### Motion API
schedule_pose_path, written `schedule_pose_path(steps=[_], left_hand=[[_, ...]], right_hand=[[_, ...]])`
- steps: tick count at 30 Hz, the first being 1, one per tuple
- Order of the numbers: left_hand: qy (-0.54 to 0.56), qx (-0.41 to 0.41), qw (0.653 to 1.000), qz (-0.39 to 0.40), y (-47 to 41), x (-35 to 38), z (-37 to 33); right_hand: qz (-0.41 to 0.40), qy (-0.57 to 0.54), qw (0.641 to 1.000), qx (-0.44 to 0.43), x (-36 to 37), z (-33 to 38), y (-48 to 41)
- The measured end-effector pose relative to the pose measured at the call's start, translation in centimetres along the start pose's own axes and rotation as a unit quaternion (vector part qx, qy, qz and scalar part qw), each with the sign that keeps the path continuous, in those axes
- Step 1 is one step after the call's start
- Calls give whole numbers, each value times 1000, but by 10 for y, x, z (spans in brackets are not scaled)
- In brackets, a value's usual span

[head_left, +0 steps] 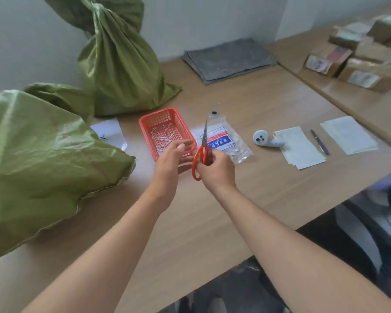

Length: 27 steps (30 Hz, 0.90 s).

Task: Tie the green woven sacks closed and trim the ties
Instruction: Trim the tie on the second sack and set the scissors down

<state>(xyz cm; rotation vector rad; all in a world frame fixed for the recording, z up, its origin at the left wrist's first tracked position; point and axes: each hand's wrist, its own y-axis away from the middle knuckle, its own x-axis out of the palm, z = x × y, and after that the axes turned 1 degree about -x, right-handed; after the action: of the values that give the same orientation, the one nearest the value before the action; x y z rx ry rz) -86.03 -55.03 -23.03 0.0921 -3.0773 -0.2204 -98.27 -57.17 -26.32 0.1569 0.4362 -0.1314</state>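
Scissors [204, 137] gripped in right hand [215, 171], blades together; left hand [171, 160] slack beside them, could get nicked if they open.

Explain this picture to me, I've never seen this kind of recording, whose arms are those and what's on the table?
There is no machine here: a person wears a camera on the head, so the single picture looks down along their own two bare arms. The right hand grips orange-handled scissors, blades closed and pointing away. The left hand is open by a red basket of short white ties. On the wooden table are a green woven sack upright with a twisted neck, another on its side, plus a packet of ties, papers and a pen.
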Motion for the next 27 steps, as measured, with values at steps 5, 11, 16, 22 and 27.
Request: schedule_pose_path(steps=[5, 11, 16, 22, 27], left_hand=[[4, 102, 994, -28, 27, -26, -63], [-8, 163, 980, -110, 63, -82, -129], [-23, 173, 970, -169, 88, -142, -165], [0, 196, 956, -217, 91, -236, -191], [28, 181, 957, -227, 65, -319, -198]], right_hand=[[12, -29, 998, -59, -4, 66, 12], [33, -61, 988, -141, 7, 154, 45], [79, -94, 980, -159, 46, 216, 70], [114, -127, 972, -161, 119, 276, 82], [102, -130, 976, -144, 209, 313, 83]])
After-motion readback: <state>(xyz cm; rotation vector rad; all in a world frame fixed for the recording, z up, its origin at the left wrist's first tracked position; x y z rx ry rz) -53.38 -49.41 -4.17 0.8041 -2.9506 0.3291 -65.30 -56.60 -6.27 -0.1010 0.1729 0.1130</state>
